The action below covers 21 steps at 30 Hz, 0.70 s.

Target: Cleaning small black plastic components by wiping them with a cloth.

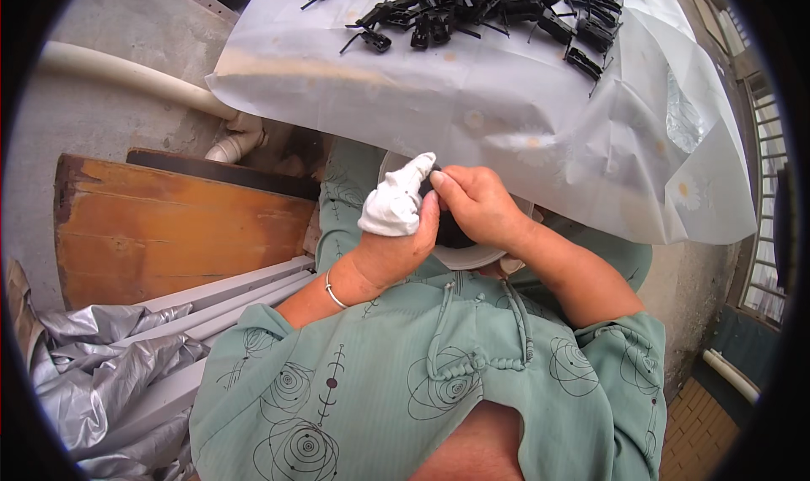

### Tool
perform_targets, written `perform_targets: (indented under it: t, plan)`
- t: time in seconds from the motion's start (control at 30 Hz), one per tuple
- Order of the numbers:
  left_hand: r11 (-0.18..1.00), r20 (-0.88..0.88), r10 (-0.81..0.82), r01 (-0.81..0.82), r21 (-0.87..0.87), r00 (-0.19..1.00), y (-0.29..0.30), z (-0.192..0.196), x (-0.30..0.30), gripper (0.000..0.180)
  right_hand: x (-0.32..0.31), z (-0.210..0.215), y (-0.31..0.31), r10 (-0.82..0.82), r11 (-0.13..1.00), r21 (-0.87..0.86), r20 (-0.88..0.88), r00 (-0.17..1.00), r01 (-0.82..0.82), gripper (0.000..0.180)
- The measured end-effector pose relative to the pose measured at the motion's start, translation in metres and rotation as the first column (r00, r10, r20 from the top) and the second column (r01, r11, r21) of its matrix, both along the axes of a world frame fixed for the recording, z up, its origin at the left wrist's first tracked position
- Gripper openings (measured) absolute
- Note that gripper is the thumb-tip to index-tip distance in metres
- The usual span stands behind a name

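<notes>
My left hand point(395, 228) has its fingers wrapped in a white cloth glove point(393, 201), the thumb bare, and a bracelet circles the wrist. Its closed fingers hold a small black piece point(428, 183), mostly hidden between the two hands. From the other side my right hand point(483, 204) pinches the same piece between bent fingers and thumb. Both hands are over a white bucket point(472, 260) between my knees, with dark contents showing inside. What kind of part the black piece is cannot be made out.
Ahead stands a table under a pale plastic cloth point(506, 114) whose edge hangs down. On it lie many black plastic parts point(456, 8) with thin tails. To the left are a wooden board point(169, 228), a white pipe point(135, 76), and silver sheeting point(93, 371) beside white rails.
</notes>
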State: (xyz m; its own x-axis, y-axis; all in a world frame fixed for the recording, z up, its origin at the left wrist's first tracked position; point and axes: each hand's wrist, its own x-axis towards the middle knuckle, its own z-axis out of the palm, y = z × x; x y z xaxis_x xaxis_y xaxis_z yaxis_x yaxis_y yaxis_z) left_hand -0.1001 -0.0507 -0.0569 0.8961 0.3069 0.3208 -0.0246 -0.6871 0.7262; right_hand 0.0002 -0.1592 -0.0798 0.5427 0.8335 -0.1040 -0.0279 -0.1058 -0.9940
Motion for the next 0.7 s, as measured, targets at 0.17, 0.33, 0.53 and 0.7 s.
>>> perform_targets:
  t: [0.17, 0.33, 0.53, 0.7]
  plan:
    - [0.975, -0.169, 0.005, -0.042, -0.219, 0.986, -0.001, 0.014, -0.002, 0.033, 0.006, 0.011, -0.003, 0.081, 0.996, -0.023, -0.014, 0.997, -0.081, 0.028]
    - [0.579, 0.004, -0.084, 0.052, -0.814, 0.996, 0.015, 0.017, 0.003, 0.030, 0.019, 0.030, -0.016, 0.127, 0.991, -0.092, 0.340, 0.932, -0.101, 0.012]
    - [0.471, -0.042, -0.159, 0.038, -0.881, 0.986, 0.015, 0.017, 0.003, 0.034, 0.030, 0.019, -0.021, 0.028, 0.971, 0.161, 0.655, 0.755, -0.175, 0.012]
    - [0.689, -0.161, -0.320, 0.113, -0.716, 0.933, 0.013, 0.028, 0.002, 0.035, 0.025, 0.029, -0.022, 0.093, 0.993, 0.031, 0.343, 0.935, -0.110, 0.012]
